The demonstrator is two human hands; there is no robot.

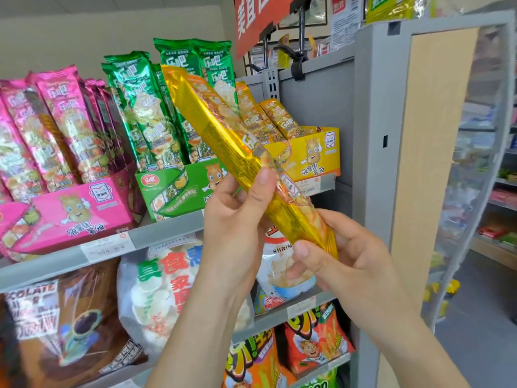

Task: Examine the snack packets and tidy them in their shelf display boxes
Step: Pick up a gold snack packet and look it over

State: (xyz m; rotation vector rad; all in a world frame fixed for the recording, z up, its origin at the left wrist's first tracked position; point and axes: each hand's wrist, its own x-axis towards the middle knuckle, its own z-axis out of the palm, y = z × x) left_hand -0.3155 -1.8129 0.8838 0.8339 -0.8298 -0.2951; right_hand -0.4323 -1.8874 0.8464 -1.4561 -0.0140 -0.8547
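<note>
A long yellow snack packet (221,127) slants from upper left to lower right in front of the shelf. My left hand (237,219) grips its middle, thumb on the front. My right hand (338,261) holds its lower end from below. Behind it stands the yellow display box (316,155) with a few yellow packets (268,116) leaning in it. To the left are the green display box (179,191) full of green packets (145,107) and the pink display box (81,217) full of pink packets (56,127).
The boxes stand on a grey shelf (167,231) with price labels along its edge. Below lie large snack bags (156,289) and orange bags (316,337). A grey shelf upright with a wooden end panel (430,135) rises at the right. An aisle opens beyond it.
</note>
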